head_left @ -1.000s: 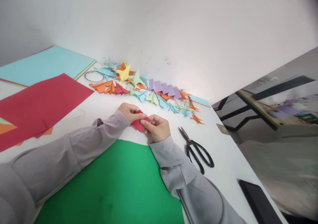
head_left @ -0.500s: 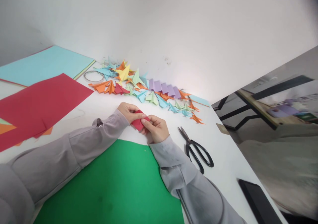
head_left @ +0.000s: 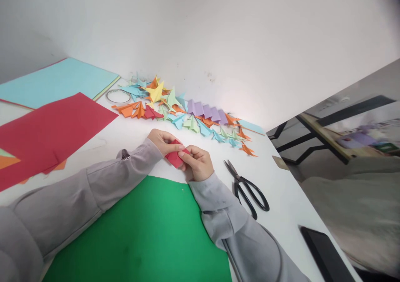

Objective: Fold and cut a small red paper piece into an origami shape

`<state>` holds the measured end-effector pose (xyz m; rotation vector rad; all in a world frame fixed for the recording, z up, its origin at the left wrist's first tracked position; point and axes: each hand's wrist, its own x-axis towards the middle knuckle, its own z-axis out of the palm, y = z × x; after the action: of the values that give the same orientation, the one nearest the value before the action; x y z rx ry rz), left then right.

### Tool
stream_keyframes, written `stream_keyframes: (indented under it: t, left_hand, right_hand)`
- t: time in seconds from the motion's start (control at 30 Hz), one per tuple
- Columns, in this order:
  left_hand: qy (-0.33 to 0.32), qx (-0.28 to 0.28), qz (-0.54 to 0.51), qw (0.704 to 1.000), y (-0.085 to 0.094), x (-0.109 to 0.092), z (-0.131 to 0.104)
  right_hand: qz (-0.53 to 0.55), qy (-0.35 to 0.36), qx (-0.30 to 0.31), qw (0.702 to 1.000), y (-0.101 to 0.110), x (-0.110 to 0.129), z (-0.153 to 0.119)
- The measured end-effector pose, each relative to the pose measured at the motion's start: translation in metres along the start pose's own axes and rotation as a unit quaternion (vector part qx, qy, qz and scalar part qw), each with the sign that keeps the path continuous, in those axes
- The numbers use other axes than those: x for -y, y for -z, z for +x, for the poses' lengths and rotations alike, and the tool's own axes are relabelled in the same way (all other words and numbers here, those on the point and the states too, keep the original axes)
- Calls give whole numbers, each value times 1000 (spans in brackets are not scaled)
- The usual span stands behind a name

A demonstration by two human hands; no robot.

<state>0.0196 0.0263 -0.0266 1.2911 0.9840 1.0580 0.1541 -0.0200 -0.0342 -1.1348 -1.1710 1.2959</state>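
Between my two hands is a small folded piece of red paper (head_left: 175, 159), pinched on both sides above the white table. My left hand (head_left: 162, 142) grips its left edge, the thumb lying across the top. On the other side my right hand (head_left: 199, 162) pinches the right edge with thumb and fingers. Fingers hide parts of the paper, so its exact fold cannot be made out. Just below my wrists lies a large green sheet (head_left: 140, 232). Black-handled scissors (head_left: 246, 188) rest to the right of my right hand, their blades pointing away from me.
Beyond my hands, folded paper figures (head_left: 190, 123) in several colours line the wall. A roll of tape (head_left: 118, 96) lies near them. Large red paper (head_left: 59, 127) and light blue sheets (head_left: 62, 81) are at the left. A black phone (head_left: 326, 253) lies near the table's right edge.
The red paper has tilted slightly between my fingers, showing a more pointed top face. My right hand has shifted a touch to the right; my left hand stays in place.
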Motion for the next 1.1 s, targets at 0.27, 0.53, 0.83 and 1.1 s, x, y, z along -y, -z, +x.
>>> stream_keyframes:
  t: [0.27, 0.53, 0.83, 1.1]
  left_hand:
    - [1, 20, -63, 998, -1, 2, -3]
    - [0, 16, -42, 999, 0, 0, -3]
    - [-14, 18, -49, 999, -2, 5, -1]
    - [-23, 10, -28, 999, -2, 1, -3]
  right_hand:
    - [26, 15, -6, 1000, -1, -2, 1]
    - [29, 8, -16, 999, -2, 0, 0]
    - [9, -9, -21, 1000, -2, 0, 1]
    - [-35, -31, -43, 998, -4, 3, 2]
